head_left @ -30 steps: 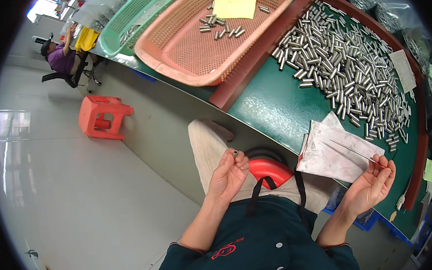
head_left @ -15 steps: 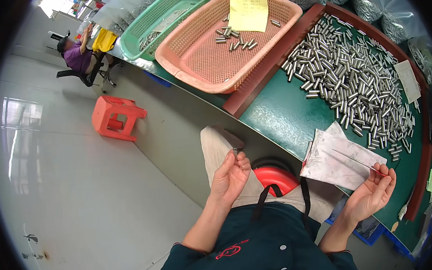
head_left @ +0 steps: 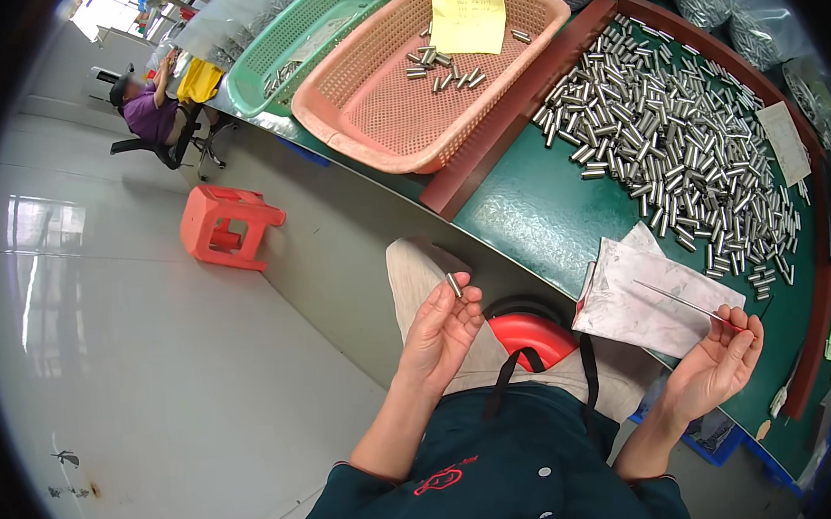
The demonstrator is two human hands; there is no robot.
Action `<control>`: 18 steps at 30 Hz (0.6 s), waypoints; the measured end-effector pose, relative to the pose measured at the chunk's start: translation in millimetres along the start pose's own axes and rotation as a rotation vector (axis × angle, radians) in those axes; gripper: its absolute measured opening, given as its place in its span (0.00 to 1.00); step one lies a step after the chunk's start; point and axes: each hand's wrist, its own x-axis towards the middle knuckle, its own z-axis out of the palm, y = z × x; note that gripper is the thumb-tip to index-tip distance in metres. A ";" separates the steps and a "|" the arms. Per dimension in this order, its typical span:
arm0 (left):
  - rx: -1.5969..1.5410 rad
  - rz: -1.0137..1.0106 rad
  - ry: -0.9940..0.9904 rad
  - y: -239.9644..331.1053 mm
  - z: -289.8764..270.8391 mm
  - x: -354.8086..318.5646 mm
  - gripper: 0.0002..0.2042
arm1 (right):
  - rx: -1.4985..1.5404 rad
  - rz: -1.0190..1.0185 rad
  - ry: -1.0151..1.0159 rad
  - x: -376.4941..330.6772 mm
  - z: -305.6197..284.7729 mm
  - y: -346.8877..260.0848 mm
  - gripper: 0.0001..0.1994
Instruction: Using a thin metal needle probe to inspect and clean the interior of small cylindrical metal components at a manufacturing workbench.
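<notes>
My left hand pinches one short, shiny metal pin between thumb and fingertips, over my lap. The pin sits tilted, its upper end free of the fingers. Over the table's near edge, my right hand is closed on a thin pointed metal tool with a red grip; its tip points left, above a smudged white cloth. Farther off on the green table lies a large pile of similar metal pins.
A reddish-brown rail borders the pile. Left of it stand a pink basket holding several pins and a yellow paper, and a green basket. A red stool is on the floor; a seated person is far left.
The pin in my left hand has turned and shows more of its length, with the fingers slightly more open around it. My right hand and its tool have hardly moved.
</notes>
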 end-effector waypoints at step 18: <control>0.347 0.220 0.092 -8.1 6.9 4.9 0.08 | -0.080 -0.158 -0.132 -26.9 30.4 -10.4 0.08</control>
